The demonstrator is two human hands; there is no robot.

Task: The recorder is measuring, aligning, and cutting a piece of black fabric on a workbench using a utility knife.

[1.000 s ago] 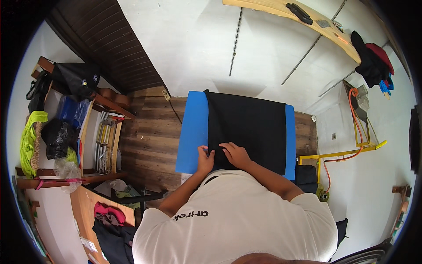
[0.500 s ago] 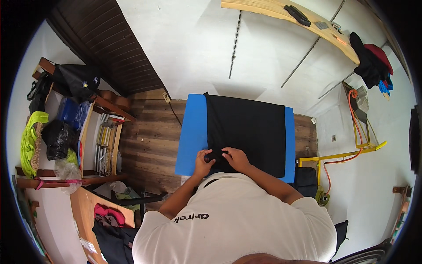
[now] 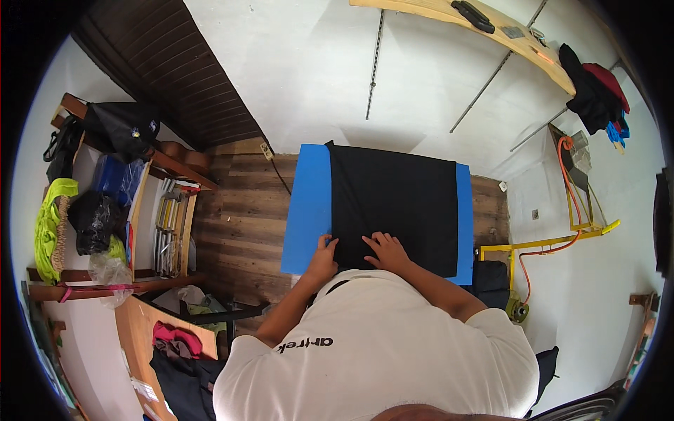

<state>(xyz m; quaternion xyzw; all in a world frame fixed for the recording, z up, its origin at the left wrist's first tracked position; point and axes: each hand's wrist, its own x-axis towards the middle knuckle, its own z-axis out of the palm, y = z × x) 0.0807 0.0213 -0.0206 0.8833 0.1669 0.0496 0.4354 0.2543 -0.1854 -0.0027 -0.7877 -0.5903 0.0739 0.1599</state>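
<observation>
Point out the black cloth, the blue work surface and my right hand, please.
Black cloth (image 3: 400,196): head view, on the middle of its flat spread.
Blue work surface (image 3: 309,203): head view, on its bare strip left of the cloth.
Right hand (image 3: 389,253): head view, on its back.

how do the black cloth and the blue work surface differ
Colour: the black cloth is dark all over, while the blue work surface is bright.
Width: the blue work surface is wider, showing past the black cloth on both left and right.
Position: the black cloth lies on top, the blue work surface underneath.
Shared: both are roughly four-sided and look plain, with no pattern visible.
</observation>
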